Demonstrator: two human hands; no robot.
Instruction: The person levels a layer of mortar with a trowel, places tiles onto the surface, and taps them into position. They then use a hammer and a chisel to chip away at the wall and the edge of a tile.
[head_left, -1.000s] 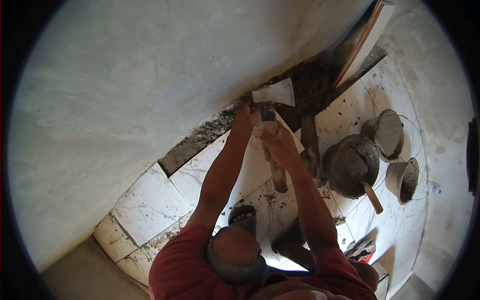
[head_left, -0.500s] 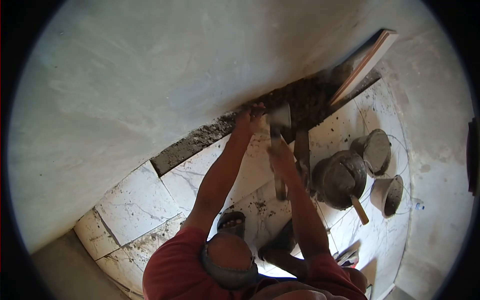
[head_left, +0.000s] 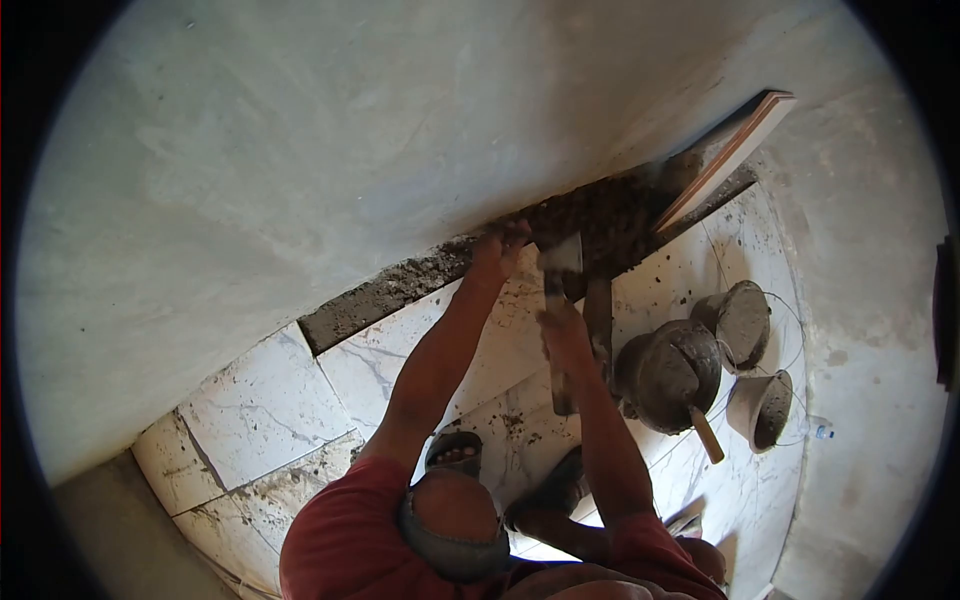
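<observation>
My left hand (head_left: pixel 500 252) is at the wall-side edge of the white marbled tiles (head_left: pixel 385 365), with fingers stretched toward the dark strip of soil or mortar (head_left: pixel 610 215); nothing shows in it. My right hand (head_left: pixel 567 335) is closed round the long handle of a flat-bladed tool (head_left: pixel 563 258). Its grey blade, smeared by motion, points to the strip, and I cannot make out its exact kind. A dark, narrow bar (head_left: pixel 598 310) lies on the floor just right of that hand.
A mortar-coated bucket (head_left: pixel 650 385) holds a wooden-handled tool (head_left: pixel 706 436). Two smaller buckets (head_left: pixel 742 318) (head_left: pixel 768 412) stand beside it. An upright tile piece (head_left: pixel 725 160) leans at the wall (head_left: pixel 350 130). Crumbs litter the tiles, and my sandalled foot (head_left: pixel 455 452) is below.
The view has shifted slightly, so the buckets and tile piece appear lower. My right hand and the bladed tool have moved a little; the left hand stays by the strip.
</observation>
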